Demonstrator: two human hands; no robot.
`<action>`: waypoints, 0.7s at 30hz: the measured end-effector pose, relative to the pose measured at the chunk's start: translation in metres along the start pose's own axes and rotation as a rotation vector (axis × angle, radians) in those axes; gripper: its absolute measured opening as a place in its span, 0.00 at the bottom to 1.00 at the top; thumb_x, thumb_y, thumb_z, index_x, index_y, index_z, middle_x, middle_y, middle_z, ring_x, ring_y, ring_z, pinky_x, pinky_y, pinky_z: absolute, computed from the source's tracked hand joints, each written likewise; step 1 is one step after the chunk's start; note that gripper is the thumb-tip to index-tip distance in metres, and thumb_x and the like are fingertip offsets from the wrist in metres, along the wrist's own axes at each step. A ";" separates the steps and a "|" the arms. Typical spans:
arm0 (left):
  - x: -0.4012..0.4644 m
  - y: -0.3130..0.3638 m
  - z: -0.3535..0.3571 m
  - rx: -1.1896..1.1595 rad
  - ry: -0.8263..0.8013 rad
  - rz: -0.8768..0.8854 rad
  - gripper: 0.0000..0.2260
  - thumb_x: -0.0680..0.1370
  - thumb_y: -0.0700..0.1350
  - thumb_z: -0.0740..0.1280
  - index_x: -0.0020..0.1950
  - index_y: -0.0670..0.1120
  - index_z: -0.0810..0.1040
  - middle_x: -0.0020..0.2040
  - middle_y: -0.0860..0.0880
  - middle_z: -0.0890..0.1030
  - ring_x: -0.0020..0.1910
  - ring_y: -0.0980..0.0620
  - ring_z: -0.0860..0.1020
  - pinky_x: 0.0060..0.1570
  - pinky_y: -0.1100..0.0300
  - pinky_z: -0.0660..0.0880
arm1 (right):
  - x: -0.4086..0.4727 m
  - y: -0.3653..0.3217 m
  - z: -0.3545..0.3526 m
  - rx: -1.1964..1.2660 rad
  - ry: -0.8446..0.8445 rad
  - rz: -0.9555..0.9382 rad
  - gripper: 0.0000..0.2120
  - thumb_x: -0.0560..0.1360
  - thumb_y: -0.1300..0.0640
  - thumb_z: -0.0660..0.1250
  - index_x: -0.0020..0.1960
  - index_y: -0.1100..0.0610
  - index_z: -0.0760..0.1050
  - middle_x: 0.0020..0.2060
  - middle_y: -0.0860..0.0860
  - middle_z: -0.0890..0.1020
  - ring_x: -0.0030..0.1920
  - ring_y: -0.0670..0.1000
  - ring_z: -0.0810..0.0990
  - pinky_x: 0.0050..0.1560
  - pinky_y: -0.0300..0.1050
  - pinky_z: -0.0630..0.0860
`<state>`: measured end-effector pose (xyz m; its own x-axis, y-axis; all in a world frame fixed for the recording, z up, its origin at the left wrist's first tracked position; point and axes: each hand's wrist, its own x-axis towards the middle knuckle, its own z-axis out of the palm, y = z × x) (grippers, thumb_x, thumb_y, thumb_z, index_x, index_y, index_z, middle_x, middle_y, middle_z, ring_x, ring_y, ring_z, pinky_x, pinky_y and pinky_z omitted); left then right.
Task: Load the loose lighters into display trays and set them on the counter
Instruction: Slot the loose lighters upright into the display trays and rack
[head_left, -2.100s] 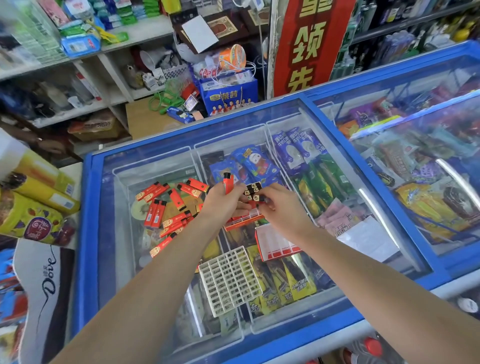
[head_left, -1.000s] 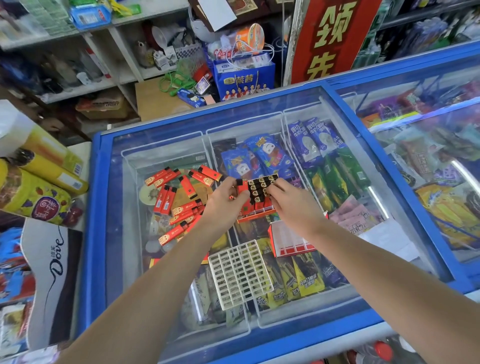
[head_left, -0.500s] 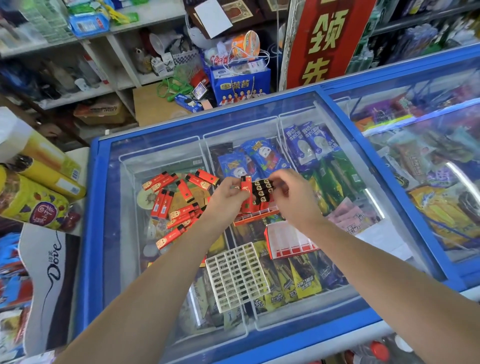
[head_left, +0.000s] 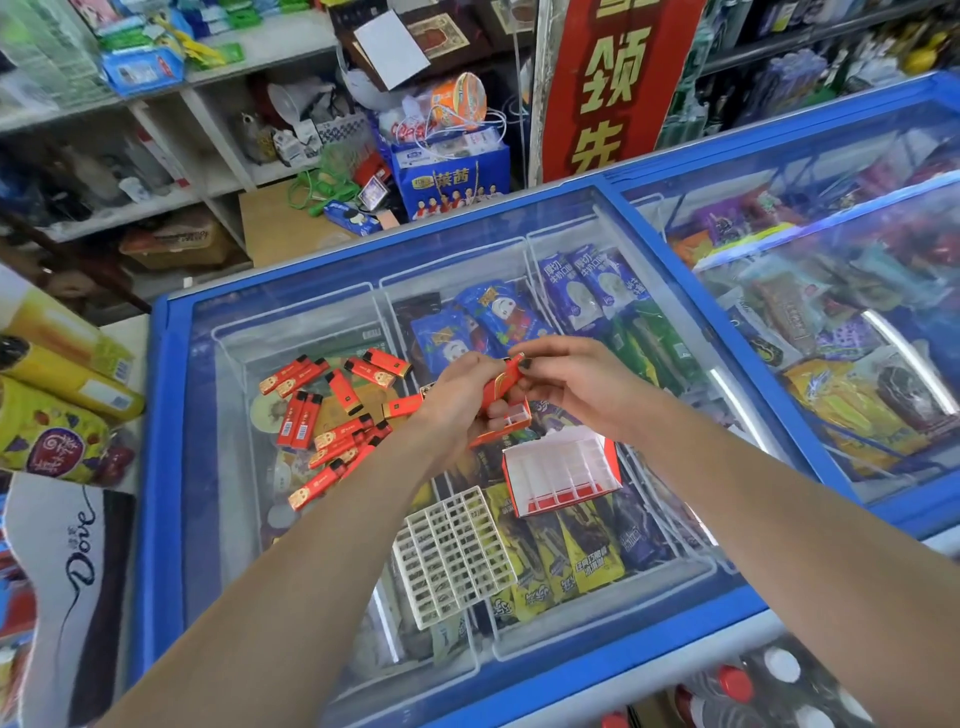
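Note:
Both hands meet over the freezer's glass lid (head_left: 218, 467). My left hand (head_left: 460, 397) grips a red lighter (head_left: 500, 385), held tilted. My right hand (head_left: 574, 384) pinches that lighter's black top end. Just below them is a red display tray (head_left: 511, 422) with white slots, partly hidden by my left hand. A second red tray (head_left: 561, 475), with nothing in its slots, lies on the glass to the right and nearer me. Several loose red lighters (head_left: 322, 415) are scattered on the glass left of my hands.
A white plastic grid insert (head_left: 452, 556) lies on the lid near the front. Ice-cream packs show under the glass. Yellow boxes (head_left: 57, 374) and a Dove box (head_left: 57, 561) stand at the left. Cluttered shelves (head_left: 218, 171) run along the back, and a second freezer (head_left: 831, 291) stands on the right.
The tray's row of black lighter tops is now hidden behind my hands. A single red lighter is now held tilted between both hands above the tray. The view has shifted slightly.

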<state>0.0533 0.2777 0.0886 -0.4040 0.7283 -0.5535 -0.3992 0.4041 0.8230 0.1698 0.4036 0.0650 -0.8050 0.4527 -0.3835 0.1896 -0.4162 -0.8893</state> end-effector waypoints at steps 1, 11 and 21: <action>0.001 -0.001 -0.001 0.026 0.015 0.006 0.06 0.83 0.44 0.63 0.50 0.43 0.74 0.37 0.46 0.83 0.27 0.54 0.77 0.27 0.62 0.75 | -0.001 0.000 -0.001 -0.024 0.021 -0.013 0.11 0.77 0.72 0.64 0.54 0.63 0.82 0.41 0.59 0.84 0.43 0.54 0.84 0.48 0.44 0.81; 0.011 -0.033 -0.045 1.159 0.288 0.416 0.24 0.79 0.48 0.68 0.74 0.51 0.68 0.69 0.47 0.73 0.70 0.45 0.70 0.66 0.46 0.72 | -0.009 -0.008 -0.003 -0.768 0.268 -0.301 0.09 0.72 0.64 0.73 0.47 0.52 0.80 0.40 0.47 0.84 0.38 0.45 0.85 0.43 0.43 0.83; 0.012 -0.046 -0.056 1.339 0.248 0.385 0.25 0.80 0.43 0.69 0.77 0.48 0.68 0.72 0.49 0.72 0.71 0.45 0.68 0.67 0.48 0.72 | -0.003 -0.014 0.000 -0.939 0.264 -0.449 0.09 0.69 0.64 0.71 0.43 0.51 0.79 0.35 0.44 0.81 0.36 0.44 0.80 0.37 0.34 0.76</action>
<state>0.0209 0.2366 0.0371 -0.4951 0.8536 -0.1623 0.7823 0.5192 0.3442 0.1693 0.4082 0.0789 -0.7829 0.6163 0.0846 0.3535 0.5527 -0.7547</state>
